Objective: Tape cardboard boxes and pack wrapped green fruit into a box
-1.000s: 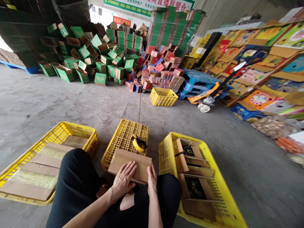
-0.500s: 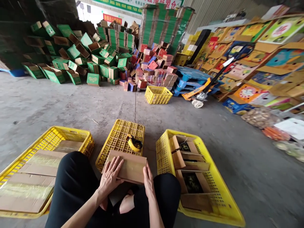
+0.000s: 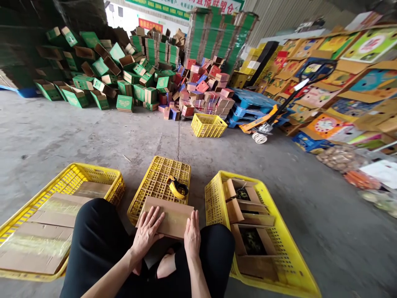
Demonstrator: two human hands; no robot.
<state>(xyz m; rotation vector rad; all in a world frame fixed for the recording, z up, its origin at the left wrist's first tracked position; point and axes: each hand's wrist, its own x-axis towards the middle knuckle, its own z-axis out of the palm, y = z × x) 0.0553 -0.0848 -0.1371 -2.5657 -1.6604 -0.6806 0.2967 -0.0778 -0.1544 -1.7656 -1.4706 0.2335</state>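
Note:
A closed brown cardboard box [image 3: 175,215], with shiny tape along its top, lies at the near end of an upturned yellow crate [image 3: 166,169]. My left hand [image 3: 147,229] rests flat on the left part of its top, fingers spread. At the right end, my right hand [image 3: 192,234] touches the edge with its fingers stretched out. Just beyond the box, a yellow-and-black tape dispenser [image 3: 177,188] sits on the crate. The undersides of the box and of both palms are hidden.
To my left, a yellow crate [image 3: 119,182] holds several taped boxes [image 3: 40,244]. On my right, another yellow crate [image 3: 294,256] contains open boxes [image 3: 252,240] with dark contents. Farther off are a yellow basket [image 3: 209,125], a pallet jack [image 3: 266,124] and piled green cartons [image 3: 124,102].
My right hand has shifted from the box's right side up onto its right edge. My left hand stays on top. The camera view has turned slightly.

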